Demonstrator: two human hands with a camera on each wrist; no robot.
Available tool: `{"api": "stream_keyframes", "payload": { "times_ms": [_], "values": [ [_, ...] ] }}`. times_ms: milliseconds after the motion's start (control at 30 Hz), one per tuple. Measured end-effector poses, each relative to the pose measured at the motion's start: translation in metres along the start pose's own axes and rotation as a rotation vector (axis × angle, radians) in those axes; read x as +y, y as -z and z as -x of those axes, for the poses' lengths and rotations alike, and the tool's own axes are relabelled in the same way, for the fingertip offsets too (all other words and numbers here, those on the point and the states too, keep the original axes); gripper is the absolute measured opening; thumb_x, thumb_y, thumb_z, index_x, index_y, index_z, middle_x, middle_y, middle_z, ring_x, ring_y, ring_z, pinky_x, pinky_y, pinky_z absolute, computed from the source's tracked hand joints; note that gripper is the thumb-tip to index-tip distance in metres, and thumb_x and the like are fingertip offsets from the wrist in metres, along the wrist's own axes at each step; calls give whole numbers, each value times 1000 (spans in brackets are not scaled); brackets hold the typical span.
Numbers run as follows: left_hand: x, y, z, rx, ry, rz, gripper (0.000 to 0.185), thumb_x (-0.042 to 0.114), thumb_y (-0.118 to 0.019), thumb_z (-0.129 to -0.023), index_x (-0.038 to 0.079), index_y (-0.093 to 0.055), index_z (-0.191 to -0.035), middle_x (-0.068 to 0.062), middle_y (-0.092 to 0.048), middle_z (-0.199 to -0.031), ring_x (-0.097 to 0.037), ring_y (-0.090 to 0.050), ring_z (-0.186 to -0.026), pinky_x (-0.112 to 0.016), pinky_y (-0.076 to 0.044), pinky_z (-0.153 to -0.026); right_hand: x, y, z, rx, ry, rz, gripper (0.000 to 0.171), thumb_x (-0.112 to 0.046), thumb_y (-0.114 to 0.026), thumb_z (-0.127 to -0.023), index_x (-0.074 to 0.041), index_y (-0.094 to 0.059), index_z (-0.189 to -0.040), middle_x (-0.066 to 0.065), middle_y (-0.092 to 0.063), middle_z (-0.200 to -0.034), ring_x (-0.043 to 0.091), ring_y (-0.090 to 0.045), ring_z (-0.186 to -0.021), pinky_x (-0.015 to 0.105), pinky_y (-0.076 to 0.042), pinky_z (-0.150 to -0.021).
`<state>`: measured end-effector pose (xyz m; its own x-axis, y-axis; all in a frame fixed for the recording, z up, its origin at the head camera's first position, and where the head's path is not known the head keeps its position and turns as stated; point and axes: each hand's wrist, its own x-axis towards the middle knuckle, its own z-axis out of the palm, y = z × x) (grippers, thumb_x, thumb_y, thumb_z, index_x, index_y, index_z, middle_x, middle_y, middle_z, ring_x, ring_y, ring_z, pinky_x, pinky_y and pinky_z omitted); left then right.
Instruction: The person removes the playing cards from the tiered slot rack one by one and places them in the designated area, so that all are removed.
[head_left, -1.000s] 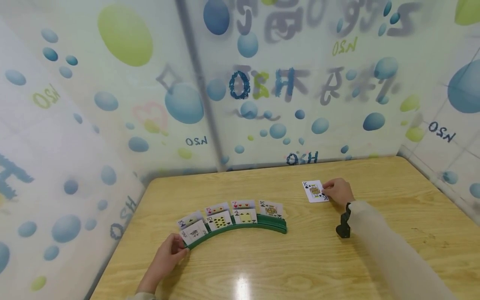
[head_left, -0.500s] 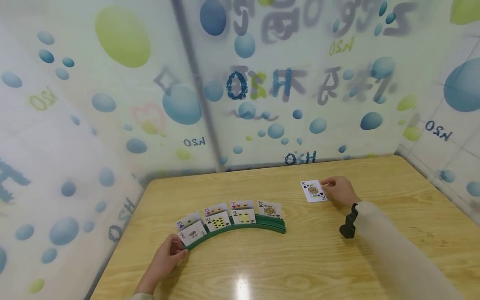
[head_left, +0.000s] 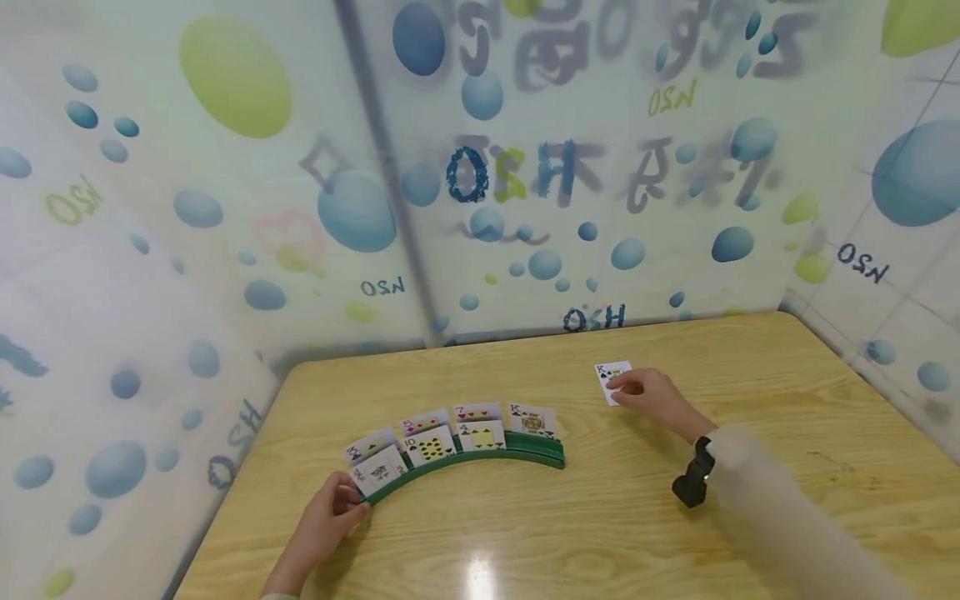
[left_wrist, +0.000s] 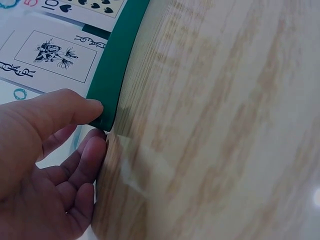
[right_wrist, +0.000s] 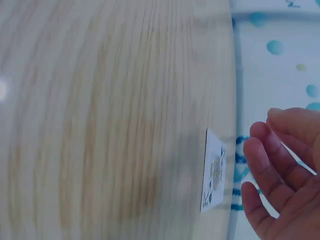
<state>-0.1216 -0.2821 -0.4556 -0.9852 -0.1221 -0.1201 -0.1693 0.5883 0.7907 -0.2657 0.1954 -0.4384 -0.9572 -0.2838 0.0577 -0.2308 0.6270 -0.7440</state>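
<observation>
A curved green playing card holder (head_left: 536,448) stands on the table, and my left hand (head_left: 322,521) grips its left end. In the left wrist view the thumb lies on the green holder (left_wrist: 112,85), with the other fingers curled below its end. A joker (head_left: 377,471), a ten of spades (head_left: 431,447) and a four (head_left: 482,436) stand in its front row. Behind them are a five of diamonds (head_left: 425,422), a seven of hearts (head_left: 477,412) and a king (head_left: 532,422). My right hand (head_left: 652,400), fingers loosely bent and holding nothing, hovers over a king of spades (head_left: 609,377) and partly hides it.
The wooden table (head_left: 465,517) meets a wall (head_left: 480,275) patterned with blue and green drops at its back edge. One more card (head_left: 367,446) stands behind the joker, its face partly covered. A black strap (head_left: 696,475) is on my right wrist.
My right hand has come away from the right edge of the king of spades and moved left over its face. My left hand keeps its grip on the card holder.
</observation>
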Motion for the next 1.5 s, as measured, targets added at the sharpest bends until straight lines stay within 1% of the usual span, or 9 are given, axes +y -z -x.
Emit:
{"api": "stream_keyframes", "payload": {
  "times_ms": [67, 267, 400, 533, 700, 867, 1133, 1367, 1500],
  "values": [
    [0, 0, -1, 0, -3, -1, 29, 0, -67, -81, -1, -45, -100, -11, -56, -91, -19, -56, -81, -28, -46, -64, -6, -5, 2, -16, 20, -18, 20, -8, -62, -88, 4, -66, -104, 6, -61, -84, 18, -50, -74, 31, -44, -65],
    [-2, 1, -3, 3, 7, -5, 28, -2, -67, -80, -1, -46, -100, -12, -57, -91, -20, -57, -81, -31, -47, -68, -23, -18, 9, -54, 98, -43, 21, -10, -62, -88, 3, -66, -105, 3, -62, -85, 16, -51, -74, 27, -45, -65],
    [-1, 1, -2, -1, 13, -5, 29, -1, -67, -81, -2, -46, -100, -12, -57, -92, -21, -57, -82, -32, -48, -69, -32, -27, 15, -103, 157, -63, 21, -10, -61, -89, 3, -65, -105, 3, -62, -86, 14, -52, -73, 26, -46, -63],
    [0, 0, -2, -6, 15, 2, 29, -1, -66, -81, -2, -46, -101, -12, -57, -91, -21, -57, -81, -32, -47, -68, -40, -36, 21, -144, 212, -68, 20, -10, -61, -90, 3, -65, -104, 2, -63, -87, 12, -53, -73, 25, -47, -63],
    [1, 0, -1, -7, 23, 5, 28, 0, -66, -82, -2, -46, -101, -11, -56, -91, -20, -56, -81, -29, -46, -65, -47, -46, 24, -165, 252, -66, 18, -12, -63, -88, 0, -66, -102, 0, -63, -89, 10, -53, -75, 25, -47, -67],
    [1, 0, -1, -6, 20, 0, 28, 1, -66, -82, -1, -46, -101, -11, -56, -92, -20, -55, -81, -29, -46, -64, -48, -54, 25, -180, 246, -74, 16, -12, -65, -87, -2, -66, -99, 1, -64, -89, 11, -54, -76, 25, -47, -69],
    [2, 0, 1, -2, -17, 21, 28, -1, -66, -81, -3, -45, -99, -10, -57, -89, -18, -54, -81, -26, -46, -65, -49, -65, 22, -188, 209, -77, 11, -14, -67, -85, -6, -67, -93, 0, -63, -87, 11, -55, -74, 24, -47, -64],
    [1, 0, 0, -5, 22, 4, 29, 2, -66, -82, -2, -45, -102, -11, -56, -93, -20, -55, -83, -29, -46, -66, -53, -66, 19, -187, 193, -78, 6, -11, -68, -84, -7, -65, -88, 1, -63, -87, 12, -53, -73, 24, -46, -62],
    [0, 0, -1, -7, 25, 4, 28, 1, -65, -83, -2, -45, -102, -12, -56, -93, -21, -55, -83, -31, -46, -68, -54, -67, 19, -176, 173, -71, 5, -10, -69, -83, -8, -64, -85, 1, -63, -86, 12, -53, -73, 24, -46, -61]
  ]
}}
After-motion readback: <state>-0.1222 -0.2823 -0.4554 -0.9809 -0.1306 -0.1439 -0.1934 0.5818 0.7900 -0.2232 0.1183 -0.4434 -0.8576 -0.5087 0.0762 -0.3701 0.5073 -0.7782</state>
